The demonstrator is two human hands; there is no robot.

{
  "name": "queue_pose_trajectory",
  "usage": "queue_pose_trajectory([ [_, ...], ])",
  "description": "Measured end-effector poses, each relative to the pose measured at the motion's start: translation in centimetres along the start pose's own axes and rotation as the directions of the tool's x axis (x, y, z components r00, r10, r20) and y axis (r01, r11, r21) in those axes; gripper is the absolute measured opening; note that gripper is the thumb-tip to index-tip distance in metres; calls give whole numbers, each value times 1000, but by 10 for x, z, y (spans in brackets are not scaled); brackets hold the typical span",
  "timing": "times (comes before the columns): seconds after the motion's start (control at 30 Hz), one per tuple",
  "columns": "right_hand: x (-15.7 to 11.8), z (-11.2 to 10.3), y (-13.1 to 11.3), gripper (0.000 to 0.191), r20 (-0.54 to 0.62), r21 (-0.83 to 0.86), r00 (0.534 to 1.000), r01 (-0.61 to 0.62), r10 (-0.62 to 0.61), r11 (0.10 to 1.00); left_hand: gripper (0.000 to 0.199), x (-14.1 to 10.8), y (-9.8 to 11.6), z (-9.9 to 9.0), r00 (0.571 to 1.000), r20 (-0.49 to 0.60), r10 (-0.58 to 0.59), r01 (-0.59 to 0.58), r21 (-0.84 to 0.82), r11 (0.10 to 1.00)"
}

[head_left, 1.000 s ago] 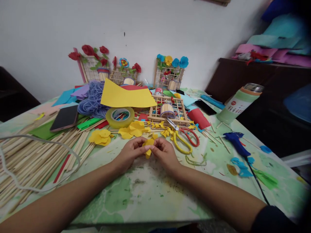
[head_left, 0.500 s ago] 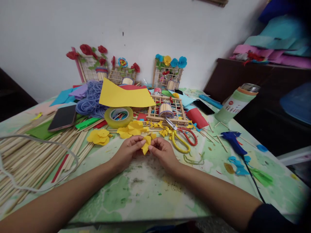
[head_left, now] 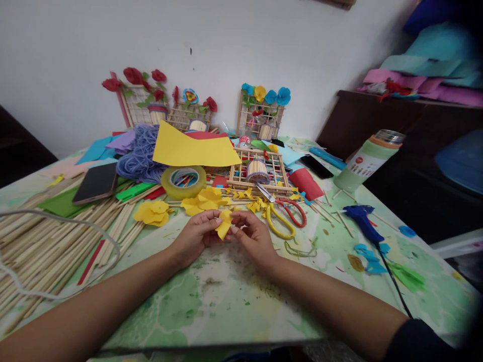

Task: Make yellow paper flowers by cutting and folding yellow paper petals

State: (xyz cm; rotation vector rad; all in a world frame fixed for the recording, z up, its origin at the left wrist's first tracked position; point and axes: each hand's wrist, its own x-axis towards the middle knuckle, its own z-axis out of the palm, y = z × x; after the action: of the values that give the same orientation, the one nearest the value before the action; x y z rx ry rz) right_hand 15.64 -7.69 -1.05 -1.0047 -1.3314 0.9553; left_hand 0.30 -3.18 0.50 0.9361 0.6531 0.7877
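Between my two hands is a small yellow paper piece [head_left: 224,224], curled like a flower petal. My left hand [head_left: 198,232] pinches it from the left between thumb and fingers. My right hand [head_left: 253,238] has its thumb and fingertips on the right edge of the same piece. Just beyond my hands lie yellow paper petals [head_left: 207,199], and a layered yellow paper flower [head_left: 152,213] rests to the left. Scissors [head_left: 279,221] with one red and one yellow handle loop lie past my right hand, partly over yellow scraps [head_left: 258,205].
A roll of tape [head_left: 183,183], a yellow paper sheet [head_left: 196,151] and a stick lattice [head_left: 279,171] stand further back. Bamboo sticks [head_left: 49,246], a cable [head_left: 113,236] and a phone [head_left: 95,183] fill the left. Right are a glue gun [head_left: 364,223] and a bottle [head_left: 368,163].
The yellow paper piece has turned slightly between my fingers, and its shape looks more closed. My right fingers have shifted a little along its edge. The other objects stay put.
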Motion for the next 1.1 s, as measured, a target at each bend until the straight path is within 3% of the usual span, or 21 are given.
queue_pose_trajectory([
  [0.13,-2,-2,-3,15,60,-142,994,103,-95,984,19,0,-1,-1,999,40,-33,32,14,999],
  [0.23,-2,-3,-5,14,39,-185,991,134,-129,974,23,0,-5,-1,998,48,-36,32,64,997],
  [0.33,-1,-5,-5,10,-10,-267,985,164,-173,950,34,-1,-7,-2,997,-4,77,-76,117,990],
  [0.47,1,-7,-2,8,-89,-365,973,169,-215,916,37,-3,-3,-4,964,-4,267,-241,423,873],
  [0.6,2,-9,0,6,-106,-404,969,165,-225,900,28,-5,3,-4,947,31,319,-282,554,784],
  [0.7,3,-9,-1,4,-67,-403,971,182,-228,897,27,-5,2,-5,948,-2,318,-261,568,780],
  [0.93,2,-7,-7,7,3,-387,983,172,-186,906,32,-1,-4,-6,985,-106,133,-88,350,932],
  [1.1,1,-8,-5,8,-22,-408,991,110,-130,906,28,-2,-1,-5,962,-50,267,-232,359,904],
])
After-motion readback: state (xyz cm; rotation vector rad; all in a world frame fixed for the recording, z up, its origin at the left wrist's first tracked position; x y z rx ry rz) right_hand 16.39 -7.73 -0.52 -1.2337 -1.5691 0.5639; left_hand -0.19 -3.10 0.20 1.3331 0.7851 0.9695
